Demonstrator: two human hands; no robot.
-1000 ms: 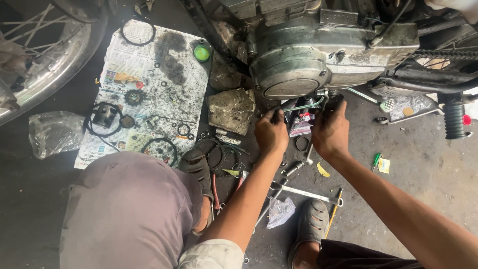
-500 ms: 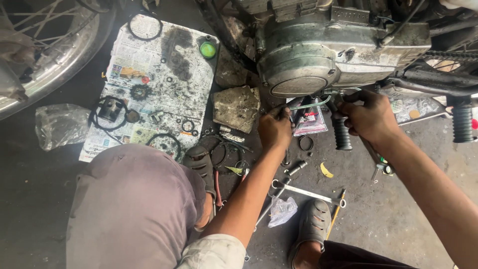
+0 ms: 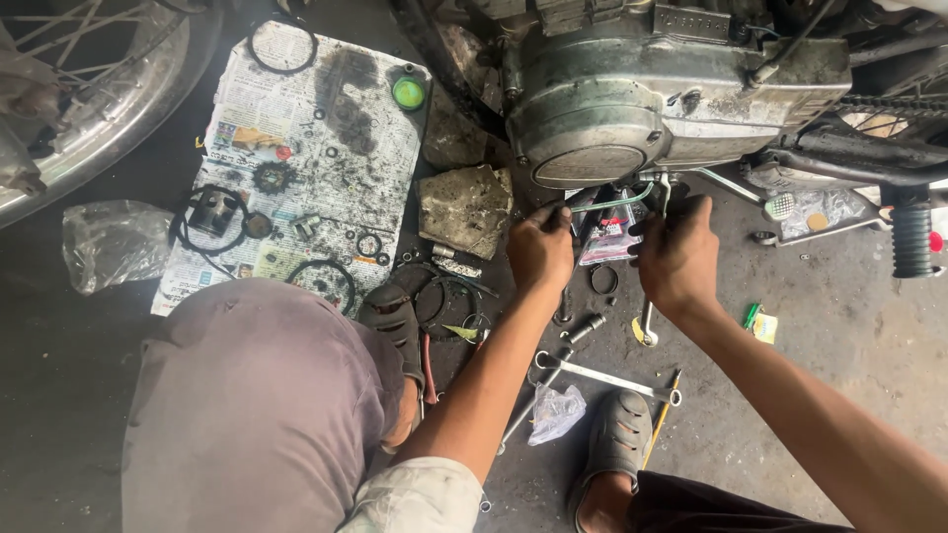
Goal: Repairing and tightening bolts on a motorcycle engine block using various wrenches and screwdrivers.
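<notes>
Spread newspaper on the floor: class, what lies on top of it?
On the spread newspaper: black rubber rings, a small toothed gear, a green round cap, washers. Its lower edge is covered by the knee.

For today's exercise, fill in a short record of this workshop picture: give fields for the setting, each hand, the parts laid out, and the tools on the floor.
Setting: a person crouches on a concrete floor beside a motorcycle engine
Left hand: left hand under the engine cover, fingers on a thin green tube
Right hand: right hand beside it, at the same spot
Parts laid out: newspaper sheet with rings, a small gear and a green cap
Tools on floor: spanner between the sandalled feet
Nearby: spoked wheel, footpeg
</notes>
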